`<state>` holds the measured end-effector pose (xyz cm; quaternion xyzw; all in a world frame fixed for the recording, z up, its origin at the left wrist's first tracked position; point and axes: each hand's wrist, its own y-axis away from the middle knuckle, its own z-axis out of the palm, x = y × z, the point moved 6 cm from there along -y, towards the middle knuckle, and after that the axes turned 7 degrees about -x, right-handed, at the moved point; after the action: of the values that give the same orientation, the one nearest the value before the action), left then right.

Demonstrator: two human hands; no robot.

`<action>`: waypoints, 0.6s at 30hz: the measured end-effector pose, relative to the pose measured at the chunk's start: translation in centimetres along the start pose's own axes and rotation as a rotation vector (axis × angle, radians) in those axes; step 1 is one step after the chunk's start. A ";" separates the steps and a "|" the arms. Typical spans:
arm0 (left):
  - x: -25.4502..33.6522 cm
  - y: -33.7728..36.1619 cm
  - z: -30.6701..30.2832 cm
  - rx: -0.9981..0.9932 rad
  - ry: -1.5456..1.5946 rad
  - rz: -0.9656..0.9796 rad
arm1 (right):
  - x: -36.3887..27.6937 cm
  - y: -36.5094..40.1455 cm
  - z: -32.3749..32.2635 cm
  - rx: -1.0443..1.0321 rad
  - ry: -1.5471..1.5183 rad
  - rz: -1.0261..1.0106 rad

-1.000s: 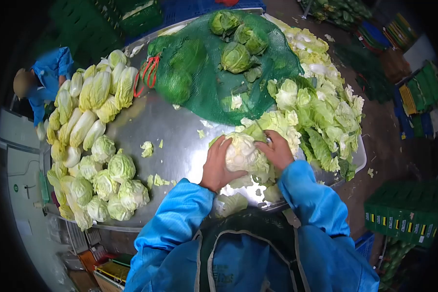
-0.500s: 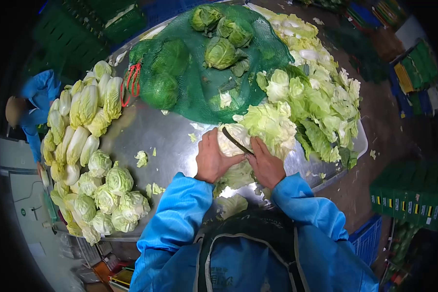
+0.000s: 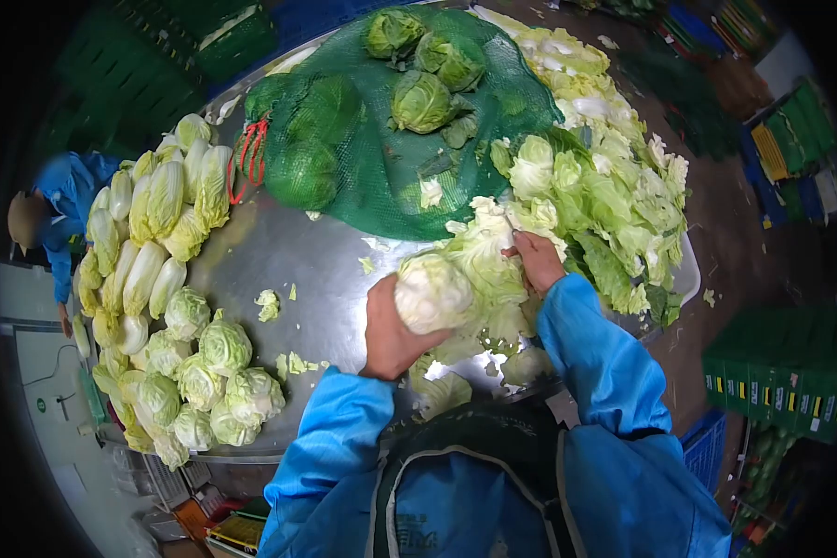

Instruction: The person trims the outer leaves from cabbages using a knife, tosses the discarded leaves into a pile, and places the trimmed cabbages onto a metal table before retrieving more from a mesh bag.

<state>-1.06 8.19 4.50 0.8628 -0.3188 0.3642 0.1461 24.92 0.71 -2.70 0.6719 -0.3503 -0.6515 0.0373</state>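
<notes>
My left hand (image 3: 388, 325) is wrapped round a pale, trimmed cabbage (image 3: 434, 294) from its left side and underneath, above the metal table. To its right, my right hand (image 3: 536, 263) is closed on a knife (image 3: 511, 226); only a thin bit of the blade shows against the leaves, and the handle is hidden in my fingers. Loose cabbage leaves (image 3: 489, 253) lie between and beyond my hands. More torn leaves (image 3: 445, 391) are on the table in front of my body.
Trimmed cabbages (image 3: 225, 346) and napa cabbages (image 3: 163, 200) are piled on the left. A green mesh bag (image 3: 372, 186) with cabbages lies at the back. Leaf scraps (image 3: 614, 214) heap up on the right. A co-worker in blue (image 3: 70, 191) stands far left; green crates (image 3: 777, 377) stand right.
My left hand has drawn the cabbage slightly left and towards me, turning it. My right hand has moved away from it with the knife, up and right over the leaves.
</notes>
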 end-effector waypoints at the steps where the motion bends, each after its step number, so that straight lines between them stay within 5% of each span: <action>1: -1.2 1.0 -0.3 0.007 0.078 0.018 | -0.3 0.6 0.1 -0.007 -0.001 -0.005; 3: -2.5 2.6 -0.8 0.034 0.162 0.017 | -0.9 1.7 0.2 0.020 0.038 -0.108; 5: -5.4 4.4 -0.1 0.089 0.930 -0.307 | -1.7 2.8 0.6 0.049 0.157 -0.257; 8: -8.4 4.3 1.0 0.180 1.041 -0.530 | -5.2 4.9 1.1 0.145 0.267 -0.496; 12: -9.7 3.8 1.2 0.155 1.174 -0.732 | -5.6 2.8 -2.8 0.346 0.002 -0.344; 14: -10.2 4.2 2.4 0.025 1.242 -0.830 | -7.7 6.3 -1.2 0.294 0.216 -0.419; 17: -9.5 3.2 3.5 0.066 1.399 -0.705 | -5.5 8.4 7.8 -0.142 0.319 -0.568; 18: -10.9 3.4 4.5 0.106 1.387 -0.737 | -6.8 9.6 10.4 -0.291 0.223 -0.429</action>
<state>-6.66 8.31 -6.37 0.4944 0.1698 0.7621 0.3819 12.10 1.27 6.36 0.7858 -0.0967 -0.6100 0.0330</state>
